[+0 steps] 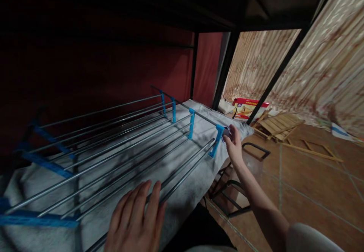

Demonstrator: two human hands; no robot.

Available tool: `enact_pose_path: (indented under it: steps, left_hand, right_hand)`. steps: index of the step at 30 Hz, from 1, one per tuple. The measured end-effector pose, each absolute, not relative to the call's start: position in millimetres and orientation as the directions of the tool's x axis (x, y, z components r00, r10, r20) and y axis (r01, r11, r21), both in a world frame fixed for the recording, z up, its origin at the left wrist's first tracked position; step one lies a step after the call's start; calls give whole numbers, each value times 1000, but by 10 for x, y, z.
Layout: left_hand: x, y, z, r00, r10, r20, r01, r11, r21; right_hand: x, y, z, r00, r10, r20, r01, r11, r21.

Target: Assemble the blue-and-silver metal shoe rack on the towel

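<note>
A metal shoe rack of silver rods [119, 138] and blue plastic side pieces lies on its side on a grey-white blanket [182, 202] on a lower bunk. My left hand [135, 219] rests flat on the nearest rods, fingers spread. My right hand [233, 145] reaches out to the far end and grips the blue end bracket [217, 138] at the rack's corner.
A black bunk frame post [224, 73] stands beyond the bed, with a dark red wall behind. A red box [247, 107], wooden slats [277, 125] and a black wire stand [241, 180] lie on the tiled floor to the right. A patterned curtain hangs at right.
</note>
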State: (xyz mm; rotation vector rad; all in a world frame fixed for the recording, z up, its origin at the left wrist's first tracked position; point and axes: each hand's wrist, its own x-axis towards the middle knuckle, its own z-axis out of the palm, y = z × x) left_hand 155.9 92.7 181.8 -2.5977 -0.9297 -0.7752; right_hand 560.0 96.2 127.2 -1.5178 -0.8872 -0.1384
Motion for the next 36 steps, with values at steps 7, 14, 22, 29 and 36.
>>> enact_pose_path:
  steps: [7, 14, 22, 29, 36]
  left_hand:
    - [2180, 1169, 1801, 706, 665, 246, 707, -682, -187]
    - [2010, 1197, 1814, 718, 644, 264, 690, -708, -152]
    - [1926, 1234, 1870, 742, 583, 331, 649, -748, -137]
    - [1912, 1228, 1820, 735, 584, 344, 652, -749, -121]
    - [1885, 1249, 1793, 745, 577, 333, 643, -755, -128]
  right_hand:
    - [5802, 1170, 1010, 590, 685, 427, 488, 120, -865]
    - [5799, 1133, 1136, 506, 731, 458, 564, 122, -817]
    - [5794, 1093, 1187, 451, 761, 466, 630, 98, -770]
    - [5623, 1063, 1318, 515, 719, 466, 684, -18, -729]
    - [5642, 1070, 1320, 518, 708, 480, 685, -7, -729]
